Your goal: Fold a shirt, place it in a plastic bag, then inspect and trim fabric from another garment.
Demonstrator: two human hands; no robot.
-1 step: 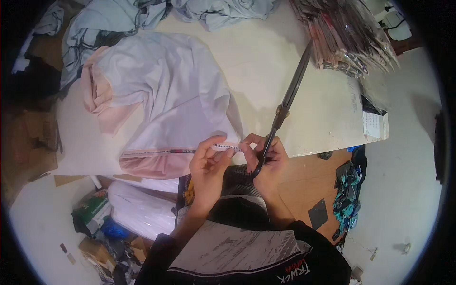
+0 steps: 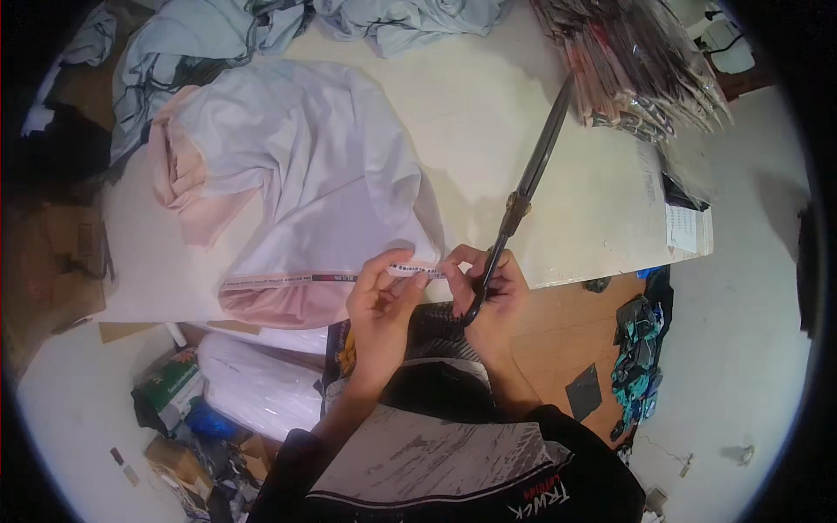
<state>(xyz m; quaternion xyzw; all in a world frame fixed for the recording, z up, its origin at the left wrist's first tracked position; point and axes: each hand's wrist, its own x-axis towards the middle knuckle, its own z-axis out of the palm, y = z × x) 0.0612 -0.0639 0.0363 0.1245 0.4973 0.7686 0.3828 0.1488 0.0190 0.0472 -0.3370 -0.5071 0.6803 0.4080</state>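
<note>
A white and pale pink garment [image 2: 314, 166] lies spread and creased on the table, inner side partly showing. A narrow printed tape [image 2: 336, 278] runs along its near edge. My left hand [image 2: 382, 301] pinches that taped edge between thumb and fingers. Close beside it, my right hand [image 2: 497, 292] has thumb and forefinger at the end of the same edge. Large black scissors [image 2: 532, 166] hang in the right hand by a handle loop, their blades together and pointing away to the upper right. The very tip of the tape is partly hidden by the fingers.
The pale table [image 2: 488, 113] ends just in front of me. Light grey-blue garments [image 2: 192, 44] are heaped at its far left. A stack of plastic-wrapped packets [image 2: 636, 70] sits far right. Below are white wrapped bundles [image 2: 261, 379] and dark-teal cloth scraps [image 2: 641, 357] on the floor.
</note>
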